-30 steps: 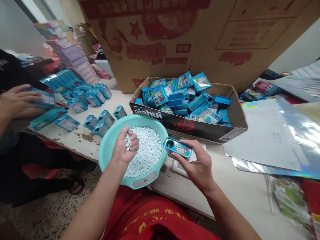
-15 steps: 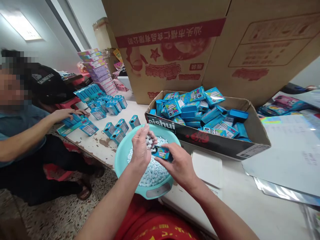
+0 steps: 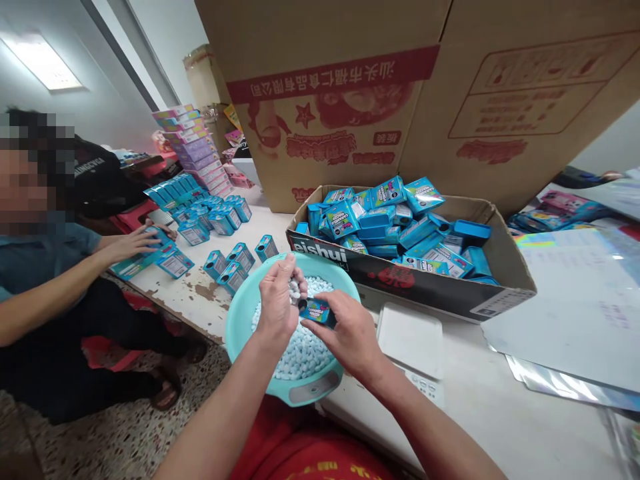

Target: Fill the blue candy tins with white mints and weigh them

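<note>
Over a turquoise basin (image 3: 240, 317) of small pale candies (image 3: 300, 360), my left hand (image 3: 277, 297) is cupped and closed around several white candies (image 3: 294, 290). Its fingers are close to the open end of a small blue candy box (image 3: 315, 311). My right hand (image 3: 350, 327) grips that box between thumb and fingers, holding it on its side with the dark round opening toward my left hand. Part of the box is hidden behind the right fingers.
A long carton (image 3: 400, 277) piled with blue boxes stands behind the basin. To the right are a white scale (image 3: 410, 340) and shiny sheets (image 3: 570, 300). Several filled-looking boxes (image 3: 235, 260) stand at left. A co-worker's hands (image 3: 135, 243) handle blue packaging. A large cardboard sheet (image 3: 340, 120) rises behind.
My view has shifted slightly, moving the scene a little left and down. Both hands stay at the box opening, the left still holding candies. The co-worker's hands have moved over the blue packaging.
</note>
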### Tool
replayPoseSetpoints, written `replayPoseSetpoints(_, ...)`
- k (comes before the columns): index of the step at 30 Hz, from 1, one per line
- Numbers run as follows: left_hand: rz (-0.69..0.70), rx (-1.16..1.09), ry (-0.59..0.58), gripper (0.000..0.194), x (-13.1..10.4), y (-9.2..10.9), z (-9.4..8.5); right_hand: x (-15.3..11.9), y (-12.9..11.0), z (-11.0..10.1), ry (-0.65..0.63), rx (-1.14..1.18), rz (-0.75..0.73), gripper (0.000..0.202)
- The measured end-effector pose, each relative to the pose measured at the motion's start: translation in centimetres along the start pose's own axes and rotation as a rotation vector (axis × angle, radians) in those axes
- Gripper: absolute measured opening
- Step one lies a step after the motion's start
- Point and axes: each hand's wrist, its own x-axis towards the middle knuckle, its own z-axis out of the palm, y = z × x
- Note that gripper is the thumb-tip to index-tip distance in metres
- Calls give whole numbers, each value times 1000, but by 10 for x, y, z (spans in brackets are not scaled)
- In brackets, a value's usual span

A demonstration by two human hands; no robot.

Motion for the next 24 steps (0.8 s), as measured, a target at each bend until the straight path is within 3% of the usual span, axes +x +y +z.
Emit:
replayPoseSetpoints(4,59,-31,62,37,-1,-1,2,0,-1,-1,-10,6,17,33)
replayPoseSetpoints(16,81,-15,45,42,-3,-2,2,0,-4,-4,25,14,21,32)
replayPoseSetpoints(24,16,-8,-90,43,-9,-6,2,-11,2,-2,114,98,59,30)
